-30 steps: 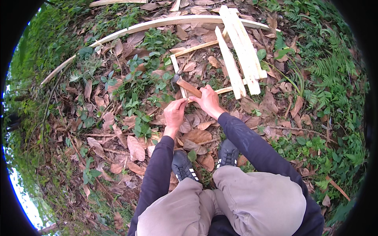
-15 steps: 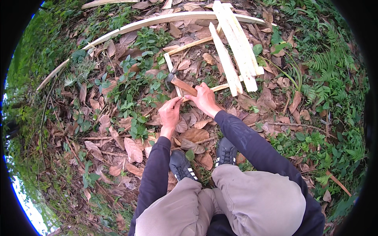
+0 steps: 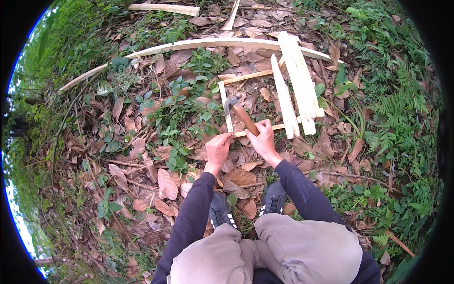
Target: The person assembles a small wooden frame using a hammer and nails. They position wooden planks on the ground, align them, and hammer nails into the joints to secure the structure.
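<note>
Since the earlier frames the hammer (image 3: pixel 239 111) has swung up a little: its dark head now sits beside the upper part of the thin upright slat (image 3: pixel 226 108), where before it lay lower, closer to the knuckles. The right hand (image 3: pixel 261 138) is clenched round the brown wooden handle, close to its lower end. The left hand (image 3: pixel 218 147) pinches the bottom end of that slat, right where it crosses the thin horizontal strip (image 3: pixel 270 128) lying on the ground.

To strike well here, my judgement is that the fingers of the left hand should stay low and clear of the spot being hit, the slat held square to the strip, and the blows kept short, since the leaf litter gives soft, uneven backing.

Around them: three broader pale boards (image 3: pixel 298 86) lie side by side toward the upper right, a long curved bamboo strip (image 3: pixel 189 46) arcs across the top, and another plank (image 3: pixel 165 8) lies beyond it. Dry leaves (image 3: pixel 166 183) and low green plants (image 3: pixel 182 110) crowd the left of the joint and could hide small pieces. The person's dark shoes (image 3: pixel 220 211) stand just below the hands.
</note>
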`<state>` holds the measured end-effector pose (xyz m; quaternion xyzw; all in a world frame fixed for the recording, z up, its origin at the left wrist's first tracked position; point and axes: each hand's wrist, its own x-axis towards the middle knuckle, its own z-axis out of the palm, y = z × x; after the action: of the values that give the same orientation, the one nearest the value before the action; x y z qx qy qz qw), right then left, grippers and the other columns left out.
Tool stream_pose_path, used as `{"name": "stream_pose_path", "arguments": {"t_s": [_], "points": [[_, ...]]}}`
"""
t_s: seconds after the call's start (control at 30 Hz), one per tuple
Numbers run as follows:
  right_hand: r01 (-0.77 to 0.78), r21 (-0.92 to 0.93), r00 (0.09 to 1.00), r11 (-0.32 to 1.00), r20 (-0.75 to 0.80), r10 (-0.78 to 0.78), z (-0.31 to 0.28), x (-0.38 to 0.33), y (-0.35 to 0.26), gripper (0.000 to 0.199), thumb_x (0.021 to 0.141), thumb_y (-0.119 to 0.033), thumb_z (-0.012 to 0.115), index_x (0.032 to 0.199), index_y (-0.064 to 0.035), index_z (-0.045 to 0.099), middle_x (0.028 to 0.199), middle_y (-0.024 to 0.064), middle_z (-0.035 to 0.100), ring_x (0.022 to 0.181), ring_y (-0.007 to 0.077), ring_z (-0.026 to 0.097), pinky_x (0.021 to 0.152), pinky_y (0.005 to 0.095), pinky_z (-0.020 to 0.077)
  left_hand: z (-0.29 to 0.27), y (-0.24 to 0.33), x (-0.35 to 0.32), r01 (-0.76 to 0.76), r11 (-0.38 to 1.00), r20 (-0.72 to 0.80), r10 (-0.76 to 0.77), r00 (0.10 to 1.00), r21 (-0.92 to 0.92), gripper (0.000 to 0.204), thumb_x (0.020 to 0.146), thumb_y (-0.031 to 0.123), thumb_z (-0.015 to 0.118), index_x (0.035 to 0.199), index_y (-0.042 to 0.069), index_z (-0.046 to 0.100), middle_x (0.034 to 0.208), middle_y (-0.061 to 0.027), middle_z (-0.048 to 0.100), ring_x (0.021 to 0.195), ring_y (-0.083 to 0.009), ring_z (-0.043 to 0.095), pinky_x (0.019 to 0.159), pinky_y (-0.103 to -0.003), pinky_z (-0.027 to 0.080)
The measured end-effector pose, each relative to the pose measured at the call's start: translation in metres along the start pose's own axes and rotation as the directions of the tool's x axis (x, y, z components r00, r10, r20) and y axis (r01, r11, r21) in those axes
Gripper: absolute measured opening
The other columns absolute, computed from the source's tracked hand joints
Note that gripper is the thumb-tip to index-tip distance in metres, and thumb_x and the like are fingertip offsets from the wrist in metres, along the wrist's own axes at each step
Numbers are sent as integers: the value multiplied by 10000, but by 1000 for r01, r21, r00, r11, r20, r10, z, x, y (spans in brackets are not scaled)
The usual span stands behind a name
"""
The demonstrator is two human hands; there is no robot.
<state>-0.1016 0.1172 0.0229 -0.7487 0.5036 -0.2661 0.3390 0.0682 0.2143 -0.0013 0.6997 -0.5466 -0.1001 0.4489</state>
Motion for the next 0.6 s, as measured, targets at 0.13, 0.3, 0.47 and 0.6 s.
{"name": "stream_pose_path", "arguments": {"t_s": [0.13, 0.3, 0.47, 0.6], "points": [[-111, 83, 978, 990, 187, 94, -53, -13, -39, 315, 968, -275, 720, 1023, 34, 715, 930, 167, 661, 832, 296, 672, 746, 433, 517, -4, -3, -6, 25, 999, 2, -25, 1000, 22, 111, 891, 166, 790, 951, 73, 776, 890, -109, 773, 771, -278, 748, 670, -367, 583], [-15, -30, 900, 999, 435, 26, -96, -34, -38, 321, 1063, -236, 579, 1261, 0, 490, 725, 251, 637, 706, 473, 672, 613, 495, 500, -6, -4, -8, 1, 1000, -14, 0, 1000, 29, 104, 881, 158, 798, 950, 83, 780, 887, -96, 775, 768, -264, 749, 668, -356, 585], [111, -70, 907, 991, 415, -72, -96, -53, -31, 301, 1057, -210, 587, 1269, -8, 516, 751, 250, 646, 714, 462, 671, 605, 508, 495, -6, 0, -6, -21, 1000, -16, 21, 1000, 15, 93, 871, 139, 804, 943, 85, 781, 887, -82, 778, 783, -248, 753, 675, -348, 589], [191, -115, 903, 975, 410, -128, -91, -51, -41, 338, 1052, -209, 588, 1288, 19, 508, 810, 281, 671, 760, 486, 680, 626, 540, 522, -7, 1, -8, -10, 1000, -29, 10, 1000, 13, 92, 871, 137, 801, 943, 85, 777, 890, -76, 777, 793, -244, 753, 680, -348, 588]]}}
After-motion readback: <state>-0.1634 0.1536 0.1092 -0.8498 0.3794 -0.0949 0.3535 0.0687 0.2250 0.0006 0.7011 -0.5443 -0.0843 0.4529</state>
